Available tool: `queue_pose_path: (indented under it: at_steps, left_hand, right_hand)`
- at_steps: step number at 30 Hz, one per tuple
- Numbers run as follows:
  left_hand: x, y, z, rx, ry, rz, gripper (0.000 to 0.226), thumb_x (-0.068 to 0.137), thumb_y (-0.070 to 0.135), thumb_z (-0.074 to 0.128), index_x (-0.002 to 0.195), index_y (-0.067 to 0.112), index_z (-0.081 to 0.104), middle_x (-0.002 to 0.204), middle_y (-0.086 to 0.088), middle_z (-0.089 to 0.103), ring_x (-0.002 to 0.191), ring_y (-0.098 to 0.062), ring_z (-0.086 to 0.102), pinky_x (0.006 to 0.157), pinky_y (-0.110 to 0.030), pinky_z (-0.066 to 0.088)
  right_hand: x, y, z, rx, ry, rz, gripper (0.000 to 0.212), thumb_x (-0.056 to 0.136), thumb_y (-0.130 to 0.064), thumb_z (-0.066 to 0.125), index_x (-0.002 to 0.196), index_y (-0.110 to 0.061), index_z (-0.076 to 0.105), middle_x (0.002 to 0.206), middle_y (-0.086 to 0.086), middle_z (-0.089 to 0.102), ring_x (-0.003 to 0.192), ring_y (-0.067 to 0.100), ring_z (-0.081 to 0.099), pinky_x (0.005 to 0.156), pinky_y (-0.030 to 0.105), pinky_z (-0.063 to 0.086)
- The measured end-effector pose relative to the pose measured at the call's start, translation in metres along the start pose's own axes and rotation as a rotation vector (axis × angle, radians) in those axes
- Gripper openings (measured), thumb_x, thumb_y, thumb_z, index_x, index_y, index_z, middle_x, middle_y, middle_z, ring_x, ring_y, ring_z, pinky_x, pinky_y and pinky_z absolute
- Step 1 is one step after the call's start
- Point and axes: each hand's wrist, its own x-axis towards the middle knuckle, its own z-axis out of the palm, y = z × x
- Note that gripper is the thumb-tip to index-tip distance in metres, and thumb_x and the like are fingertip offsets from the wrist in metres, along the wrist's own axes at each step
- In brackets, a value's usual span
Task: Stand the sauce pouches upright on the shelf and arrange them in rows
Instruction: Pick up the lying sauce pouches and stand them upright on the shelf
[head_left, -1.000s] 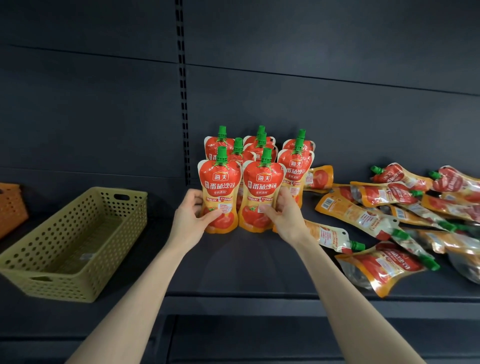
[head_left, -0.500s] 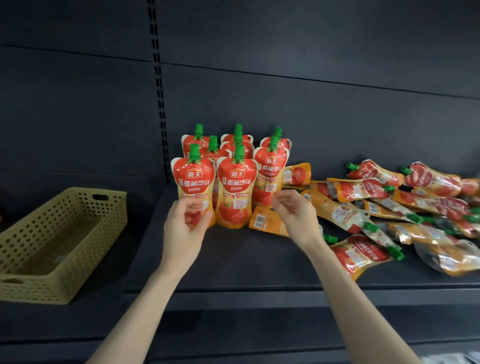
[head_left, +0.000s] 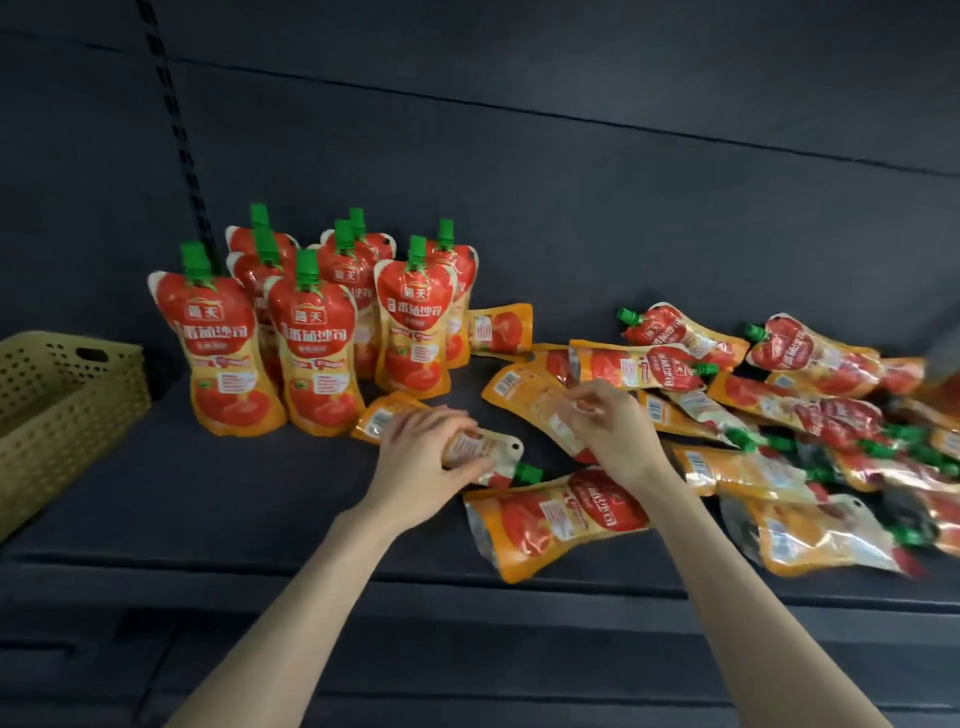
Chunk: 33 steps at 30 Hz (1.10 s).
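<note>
Several red-and-orange sauce pouches with green caps stand upright in rows at the left of the dark shelf. Many more pouches lie flat in a loose pile to the right. My left hand grips one lying pouch in front of the standing rows, its green cap pointing right. My right hand has bent fingers on another flat pouch, pinching it near its middle; motion blur softens the fingers. One more pouch lies flat between my forearms near the shelf's front edge.
A yellow-green perforated basket sits at the left end of the shelf. Bare shelf surface lies in front of the standing pouches. A slotted upright rail runs up the dark back panel.
Both hands left the standing front pouches and moved right and down to lying pouches. My left hand took hold of one. The view swung right.
</note>
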Motion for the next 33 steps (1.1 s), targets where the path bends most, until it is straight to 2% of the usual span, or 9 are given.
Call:
queue_pose_path:
  at_steps: [3, 5, 10, 13, 18, 22, 25, 29, 33]
  left_hand:
    - [0.009, 0.006, 0.004, 0.150, -0.112, -0.065, 0.088, 0.059, 0.082, 0.031, 0.129, 0.031, 0.050, 0.143, 0.011, 0.042, 0.135, -0.013, 0.030, 0.107, -0.036, 0.013]
    - [0.014, 0.006, 0.001, 0.211, -0.165, -0.083, 0.097, 0.051, 0.084, 0.022, 0.130, 0.035, 0.048, 0.143, 0.013, 0.041, 0.132, -0.013, 0.030, 0.102, -0.036, 0.016]
    - [0.024, 0.004, -0.001, 0.254, -0.185, -0.065, 0.088, 0.050, 0.085, 0.028, 0.120, 0.039, 0.054, 0.126, 0.018, 0.052, 0.119, -0.010, 0.038, 0.084, -0.032, 0.019]
    - [0.025, 0.002, 0.002, 0.189, -0.148, -0.049, 0.080, 0.051, 0.084, 0.034, 0.113, 0.039, 0.058, 0.117, 0.020, 0.056, 0.113, -0.010, 0.042, 0.088, -0.035, 0.026]
    - [0.026, 0.003, -0.004, 0.158, -0.215, -0.042, 0.076, 0.053, 0.084, 0.035, 0.113, 0.043, 0.056, 0.124, 0.020, 0.053, 0.119, -0.008, 0.039, 0.093, -0.033, 0.020]
    - [0.026, -0.006, -0.015, 0.028, -0.434, -0.050, 0.080, 0.050, 0.083, 0.049, 0.123, 0.049, 0.049, 0.144, 0.020, 0.034, 0.135, -0.010, 0.025, 0.112, -0.037, 0.010]
    - [0.029, -0.015, -0.017, -0.033, -0.491, -0.054, 0.075, 0.049, 0.083, 0.058, 0.119, 0.058, 0.047, 0.144, 0.024, 0.032, 0.138, -0.013, 0.023, 0.115, -0.047, 0.015]
    - [0.031, -0.008, -0.012, 0.055, -0.378, 0.017, 0.055, 0.070, 0.061, 0.061, 0.122, 0.045, 0.054, 0.140, 0.017, 0.044, 0.133, -0.010, 0.034, 0.112, -0.042, 0.020]
    - [0.027, -0.002, -0.006, 0.134, -0.218, 0.151, 0.045, 0.081, 0.061, 0.044, 0.119, 0.041, 0.058, 0.129, 0.016, 0.056, 0.122, -0.006, 0.047, 0.101, -0.038, 0.031]
  right_hand:
    - [0.009, 0.013, -0.010, -0.155, -0.126, -0.024, 0.028, 0.086, -0.029, 0.064, 0.113, -0.021, 0.060, 0.118, 0.003, 0.062, 0.112, 0.023, 0.054, 0.087, 0.036, 0.046]
    - [0.013, 0.014, -0.014, -0.207, -0.210, -0.030, 0.040, 0.084, -0.033, 0.066, 0.121, -0.022, 0.056, 0.128, 0.003, 0.056, 0.121, 0.026, 0.046, 0.096, 0.039, 0.042]
    - [0.020, 0.016, -0.027, -0.401, -0.349, -0.022, 0.062, 0.075, -0.046, 0.069, 0.132, -0.034, 0.045, 0.140, -0.005, 0.042, 0.133, 0.027, 0.024, 0.110, 0.047, 0.016]
    - [0.022, 0.021, -0.034, -0.332, -0.445, -0.003, 0.071, 0.073, -0.046, 0.072, 0.136, -0.038, 0.041, 0.143, -0.006, 0.034, 0.136, 0.025, 0.019, 0.110, 0.048, 0.017]
    - [0.025, 0.026, -0.040, -0.339, -0.565, -0.014, 0.086, 0.069, -0.040, 0.077, 0.142, -0.038, 0.032, 0.147, -0.006, 0.021, 0.138, 0.025, 0.013, 0.110, 0.046, 0.026]
    - [0.021, 0.032, -0.039, -0.233, -0.435, -0.055, 0.077, 0.068, -0.035, 0.079, 0.136, -0.031, 0.045, 0.143, -0.006, 0.032, 0.134, 0.022, 0.028, 0.106, 0.039, 0.033]
    - [0.015, 0.031, -0.038, -0.193, -0.287, -0.113, 0.062, 0.069, -0.032, 0.080, 0.125, -0.023, 0.057, 0.136, -0.007, 0.046, 0.120, 0.013, 0.044, 0.091, 0.025, 0.036]
    - [0.007, 0.026, -0.035, -0.103, -0.135, -0.159, 0.046, 0.069, -0.038, 0.079, 0.110, -0.024, 0.063, 0.117, -0.011, 0.058, 0.103, 0.007, 0.054, 0.081, 0.021, 0.041]
    - [0.002, 0.015, -0.037, 0.047, 0.022, -0.170, 0.040, 0.066, -0.042, 0.080, 0.095, -0.021, 0.064, 0.090, -0.017, 0.061, 0.082, -0.008, 0.055, 0.067, 0.006, 0.042]
